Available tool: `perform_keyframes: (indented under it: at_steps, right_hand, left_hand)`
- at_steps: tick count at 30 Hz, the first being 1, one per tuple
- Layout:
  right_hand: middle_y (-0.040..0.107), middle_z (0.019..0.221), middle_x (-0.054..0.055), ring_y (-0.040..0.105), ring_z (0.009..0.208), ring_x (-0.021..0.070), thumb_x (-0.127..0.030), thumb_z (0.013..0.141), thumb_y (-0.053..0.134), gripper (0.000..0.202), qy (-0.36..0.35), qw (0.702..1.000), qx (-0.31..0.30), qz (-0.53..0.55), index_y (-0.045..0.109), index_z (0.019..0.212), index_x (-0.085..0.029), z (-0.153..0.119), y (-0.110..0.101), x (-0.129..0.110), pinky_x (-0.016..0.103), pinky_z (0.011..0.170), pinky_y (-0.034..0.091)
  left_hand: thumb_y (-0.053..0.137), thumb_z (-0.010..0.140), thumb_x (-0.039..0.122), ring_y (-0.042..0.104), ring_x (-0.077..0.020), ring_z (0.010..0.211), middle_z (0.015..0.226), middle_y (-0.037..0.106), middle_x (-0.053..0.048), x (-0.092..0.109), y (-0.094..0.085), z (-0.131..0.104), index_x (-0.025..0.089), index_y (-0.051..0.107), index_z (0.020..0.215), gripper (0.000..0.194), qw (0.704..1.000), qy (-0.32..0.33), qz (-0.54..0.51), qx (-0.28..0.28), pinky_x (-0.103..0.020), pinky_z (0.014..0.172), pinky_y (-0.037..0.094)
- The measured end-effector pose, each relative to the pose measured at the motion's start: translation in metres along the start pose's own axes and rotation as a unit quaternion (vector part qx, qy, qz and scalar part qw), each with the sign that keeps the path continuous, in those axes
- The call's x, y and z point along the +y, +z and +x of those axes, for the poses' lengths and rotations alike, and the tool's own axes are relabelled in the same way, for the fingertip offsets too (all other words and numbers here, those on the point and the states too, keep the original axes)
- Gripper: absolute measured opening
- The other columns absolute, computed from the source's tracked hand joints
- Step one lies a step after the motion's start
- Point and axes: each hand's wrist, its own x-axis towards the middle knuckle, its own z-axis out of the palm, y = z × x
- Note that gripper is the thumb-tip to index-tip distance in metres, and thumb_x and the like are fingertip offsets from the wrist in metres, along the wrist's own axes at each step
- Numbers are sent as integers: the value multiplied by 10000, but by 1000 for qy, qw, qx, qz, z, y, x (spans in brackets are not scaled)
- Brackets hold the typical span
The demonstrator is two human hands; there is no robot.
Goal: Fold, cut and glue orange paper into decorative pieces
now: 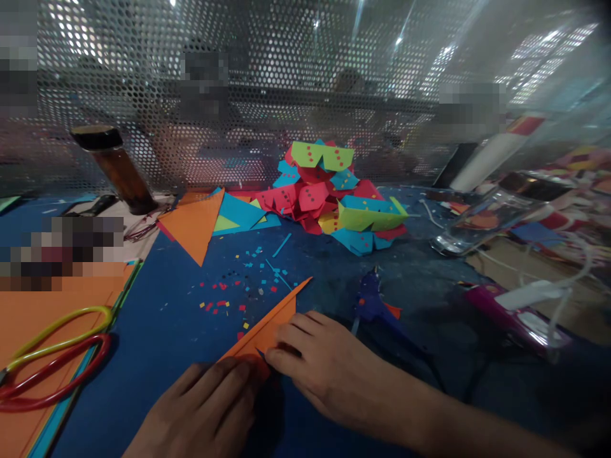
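A folded sheet of orange paper (283, 317) lies on the blue tabletop in front of me, its pointed end toward the upper right. My left hand (210, 404) holds the lower left end, fingertips curled onto the fold. With bent fingers, my right hand (324, 359) grips the paper's right side, thumb near the middle; part of the sheet is hidden under both hands. Small red, blue and yellow paper bits (222, 305) are scattered just beyond. A dark blue glue gun (382, 312) rests to the right of my right hand.
Folded paper pieces in several colours (312, 197) are heaped at the back, beside orange triangles (193, 222). Scissors (57, 343) lie on stacked paper at left. A brown-filled bottle (121, 172), a clear bottle (491, 216) and a magenta device (515, 318) with white cable stand or lie around.
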Motion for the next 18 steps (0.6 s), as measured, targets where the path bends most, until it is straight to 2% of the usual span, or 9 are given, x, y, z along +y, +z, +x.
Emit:
perform_keyframes:
  at_steps: [13, 18]
  right_hand:
    - [638, 1054, 19, 539, 918, 187, -178, 961, 545, 56, -9, 1000, -2, 0, 587, 990, -201, -8, -4, 3, 335, 809, 410]
    - [643, 1051, 45, 551, 958, 194, -167, 962, 517, 131, 8, 1000, -2, 24, 589, 1071, -179, -8, -4, 2, 335, 845, 435]
  left_hand:
    - [286, 1046, 142, 714, -153, 803, 949, 776, -16, -2, -2, 1, 180, 695, 954, 421, 1000, 9, -2, -14, -291, 711, 486]
    - [302, 1045, 145, 718, -154, 809, 941, 781, -6, 0, -1, 0, 180, 694, 957, 403, 1000, 8, -1, -8, -295, 734, 481]
